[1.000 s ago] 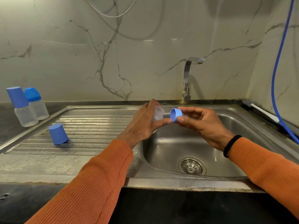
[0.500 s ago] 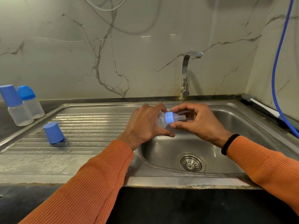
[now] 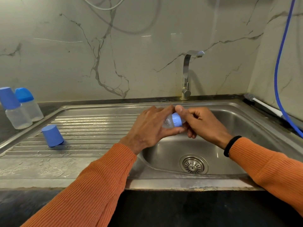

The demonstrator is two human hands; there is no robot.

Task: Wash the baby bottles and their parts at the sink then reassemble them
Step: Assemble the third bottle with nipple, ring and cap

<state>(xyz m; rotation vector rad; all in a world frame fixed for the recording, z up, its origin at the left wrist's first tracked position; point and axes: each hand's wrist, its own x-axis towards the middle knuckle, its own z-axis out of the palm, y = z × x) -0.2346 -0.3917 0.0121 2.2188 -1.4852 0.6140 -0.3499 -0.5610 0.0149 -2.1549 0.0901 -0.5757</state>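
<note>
I hold a small clear baby bottle (image 3: 168,123) sideways over the left edge of the steel sink basin (image 3: 229,154). My left hand (image 3: 150,128) wraps its body. My right hand (image 3: 200,122) grips the blue collar (image 3: 176,119) at the bottle's neck; the teat is hidden inside my fingers. A loose blue cap (image 3: 52,135) stands upside down on the ribbed drainboard (image 3: 91,128). Two capped bottles stand at the far left on the counter, one with a tall blue cap (image 3: 14,108) and one with a rounded blue lid (image 3: 28,104).
A steel tap (image 3: 187,74) rises behind the basin, with no water running. A bottle brush (image 3: 262,104) lies along the right rim, and a blue hose (image 3: 281,66) hangs down the right wall. The drain strainer (image 3: 193,164) sits in the basin floor.
The collar, held apart from the bottle in my right hand a second ago, has come onto the bottle's neck. My right hand has closed around it, hiding the teat.
</note>
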